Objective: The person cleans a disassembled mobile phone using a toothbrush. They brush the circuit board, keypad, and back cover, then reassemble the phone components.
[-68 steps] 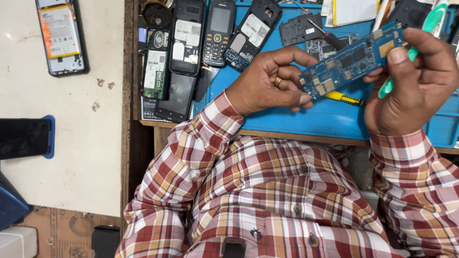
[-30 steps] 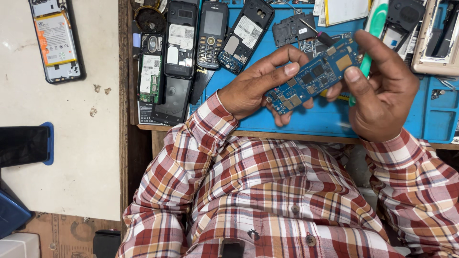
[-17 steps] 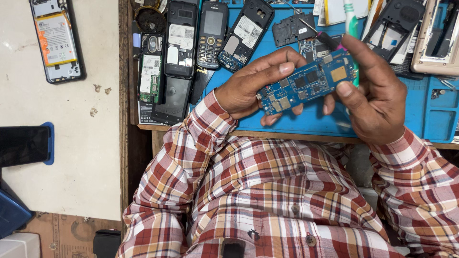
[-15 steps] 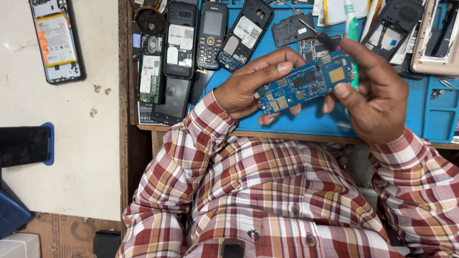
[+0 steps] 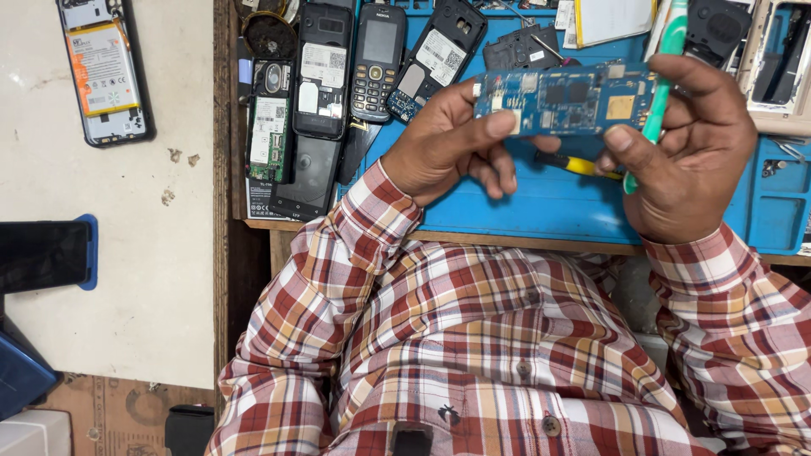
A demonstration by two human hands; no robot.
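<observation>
Both hands grasp a blue circuit board (image 5: 564, 100) above the worktop's near edge: left hand (image 5: 448, 143) pinching one end, right hand (image 5: 693, 156) the other, also clutching a green tool (image 5: 663, 72).

A keypad phone (image 5: 378, 59) lies on the bench at the top, its small rectangular screen dark grey. Just left of it, an opened black phone (image 5: 322, 72) carries a white rectangular label. Further left, a green circuit board (image 5: 270, 135) bears another white label. On the pale surface far left, an opened smartphone (image 5: 103, 72) shows a white battery label with an orange strip. A dark-screened phone (image 5: 42, 255) lies at the left edge.
</observation>
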